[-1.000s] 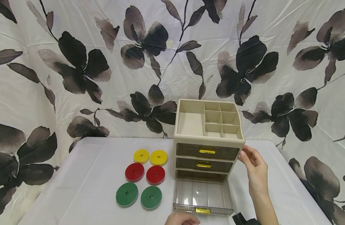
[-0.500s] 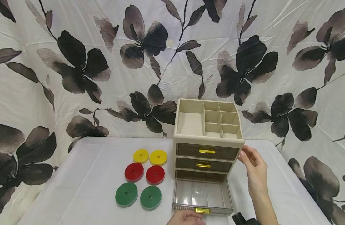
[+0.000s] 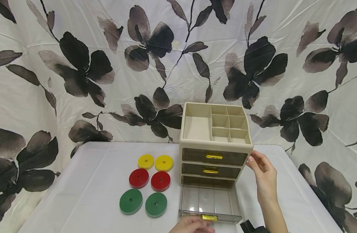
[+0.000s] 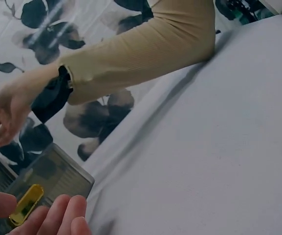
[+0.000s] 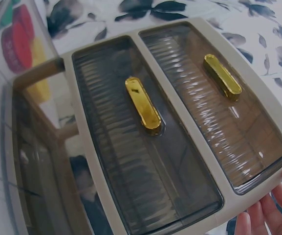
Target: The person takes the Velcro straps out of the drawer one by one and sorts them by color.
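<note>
A cream drawer organizer (image 3: 216, 142) stands on the white table, its lowest clear drawer (image 3: 209, 197) pulled out and bare inside. At that drawer's front edge, my left hand (image 3: 192, 225) pinches the gold handle (image 4: 27, 203), thumb on one side and fingers on the other. My right hand (image 3: 264, 173) rests with relaxed fingers against the organizer's right side, thumb near the front corner. In the right wrist view, its fingertips (image 5: 263, 215) lie along the cream edge beside the two closed upper drawers. Gold handles (image 5: 143, 105) mark both of these.
Left of the organizer lie pairs of round discs with centre holes: yellow (image 3: 164, 163), red (image 3: 160, 181) and green (image 3: 156, 205). The organizer's top has a divided tray (image 3: 197, 124). Behind the table (image 3: 88, 181) hangs a floral cloth (image 3: 178, 64).
My left hand has risen slightly from below the drawer front to its gold handle. The drawer, discs and my right hand stay where they were.
</note>
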`<state>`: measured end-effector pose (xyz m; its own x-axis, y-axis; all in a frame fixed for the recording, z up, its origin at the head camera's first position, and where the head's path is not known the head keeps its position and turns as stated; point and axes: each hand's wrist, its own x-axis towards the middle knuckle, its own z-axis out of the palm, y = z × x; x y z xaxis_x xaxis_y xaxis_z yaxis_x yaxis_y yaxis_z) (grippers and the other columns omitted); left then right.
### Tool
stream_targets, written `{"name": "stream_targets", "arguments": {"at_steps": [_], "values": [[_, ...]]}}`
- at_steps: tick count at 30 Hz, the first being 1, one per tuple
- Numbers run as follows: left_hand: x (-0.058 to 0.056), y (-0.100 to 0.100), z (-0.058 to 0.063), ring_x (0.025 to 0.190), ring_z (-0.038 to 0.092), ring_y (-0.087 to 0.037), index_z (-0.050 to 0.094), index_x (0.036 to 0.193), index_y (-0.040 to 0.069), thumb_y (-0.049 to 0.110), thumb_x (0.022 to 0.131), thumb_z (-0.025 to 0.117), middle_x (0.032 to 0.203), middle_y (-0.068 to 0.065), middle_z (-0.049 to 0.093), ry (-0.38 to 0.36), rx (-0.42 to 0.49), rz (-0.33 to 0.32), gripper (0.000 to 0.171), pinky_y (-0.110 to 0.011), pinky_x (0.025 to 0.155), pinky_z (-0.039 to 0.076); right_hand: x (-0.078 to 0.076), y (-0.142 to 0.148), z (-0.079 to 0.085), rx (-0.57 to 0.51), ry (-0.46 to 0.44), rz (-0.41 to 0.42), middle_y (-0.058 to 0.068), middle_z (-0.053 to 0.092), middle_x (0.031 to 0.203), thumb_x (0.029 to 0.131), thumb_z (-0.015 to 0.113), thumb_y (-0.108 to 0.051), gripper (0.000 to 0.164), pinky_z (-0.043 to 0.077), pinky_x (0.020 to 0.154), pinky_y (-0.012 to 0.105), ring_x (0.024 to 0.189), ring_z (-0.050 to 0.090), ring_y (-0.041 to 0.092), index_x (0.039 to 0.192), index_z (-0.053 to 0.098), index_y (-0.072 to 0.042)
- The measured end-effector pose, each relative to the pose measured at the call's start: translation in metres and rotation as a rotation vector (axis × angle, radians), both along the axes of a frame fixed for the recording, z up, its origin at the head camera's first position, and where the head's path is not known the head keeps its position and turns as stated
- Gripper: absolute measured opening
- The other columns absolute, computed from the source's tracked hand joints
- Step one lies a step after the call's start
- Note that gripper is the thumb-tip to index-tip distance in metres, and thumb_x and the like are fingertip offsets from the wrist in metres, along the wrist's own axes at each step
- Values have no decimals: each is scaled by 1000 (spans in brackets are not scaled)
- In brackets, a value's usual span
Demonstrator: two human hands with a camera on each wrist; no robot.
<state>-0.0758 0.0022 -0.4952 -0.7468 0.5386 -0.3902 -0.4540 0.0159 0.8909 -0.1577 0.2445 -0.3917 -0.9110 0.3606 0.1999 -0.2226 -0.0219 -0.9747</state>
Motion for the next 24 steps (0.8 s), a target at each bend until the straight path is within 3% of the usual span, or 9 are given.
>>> {"name": "stream_targets", "arguments": {"at_steps": [5, 10, 17, 24], "values": [[-6, 0, 2, 103, 70, -22, 60, 122, -3, 25, 100, 46, 114, -16, 70, -20, 20, -20, 38, -31, 87, 56, 0, 0, 0, -1, 1, 2, -7, 64, 106, 93, 61, -11, 26, 51, 82, 12, 97, 63, 3, 117, 60, -3], [-13, 3, 5, 102, 70, -20, 60, 121, -2, 28, 101, 46, 112, -14, 72, -62, -9, 4, 39, -32, 89, 56, 0, -1, 0, -10, 0, 2, -7, 64, 106, 93, 61, -11, 26, 51, 82, 12, 97, 63, 3, 117, 60, -2], [-21, 4, 8, 102, 70, -19, 63, 119, -1, 32, 100, 47, 112, -14, 72, -35, -19, 29, 41, -29, 87, 56, 0, 0, 0, -19, 7, 5, -7, 65, 106, 93, 61, -10, 25, 51, 82, 12, 97, 63, 3, 117, 60, -2], [-30, 5, 9, 103, 70, -19, 59, 123, -2, 33, 100, 46, 114, -13, 71, -53, 11, 48, 43, -28, 87, 56, 0, 0, 0, -8, -4, 2, -7, 65, 106, 93, 61, -11, 26, 51, 82, 12, 98, 63, 3, 118, 59, -2]]}}
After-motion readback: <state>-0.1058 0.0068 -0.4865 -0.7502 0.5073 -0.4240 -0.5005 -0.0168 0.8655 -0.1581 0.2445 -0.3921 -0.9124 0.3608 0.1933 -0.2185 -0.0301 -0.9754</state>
